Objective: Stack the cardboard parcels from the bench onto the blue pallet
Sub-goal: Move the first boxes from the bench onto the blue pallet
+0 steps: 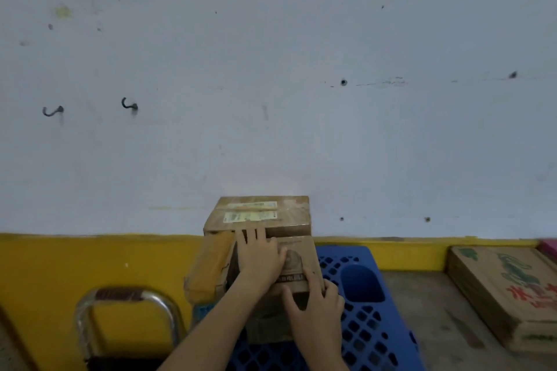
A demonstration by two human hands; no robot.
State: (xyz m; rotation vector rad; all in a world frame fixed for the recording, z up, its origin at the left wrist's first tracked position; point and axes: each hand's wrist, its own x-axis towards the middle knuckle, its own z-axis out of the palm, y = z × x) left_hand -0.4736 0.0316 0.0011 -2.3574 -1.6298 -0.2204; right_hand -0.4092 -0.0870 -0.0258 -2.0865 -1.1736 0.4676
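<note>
head view, lower centre: left hand (259,260) and right hand (315,313) spread flat on front parcel (297,253), blue pallet (364,322) beneath. best press evenly, square edges against labelled parcel (259,214) behind.

We saw a pale grey-white wall (271,69) filling most of the view, scuffed and stained, with a yellowish smudge (62,11) upper left, two dark bent hooks (129,104) low on the left and several small dark holes (343,82) scattered to the right. Along its base ran a yellow painted band (90,259), taller on the left and thinner on the right, meeting a bare grey concrete floor (428,319). At lower left stood a curved chrome tube frame (126,298), its top wrapped in dark tape; light was dim, even, with no window in sight.
</note>
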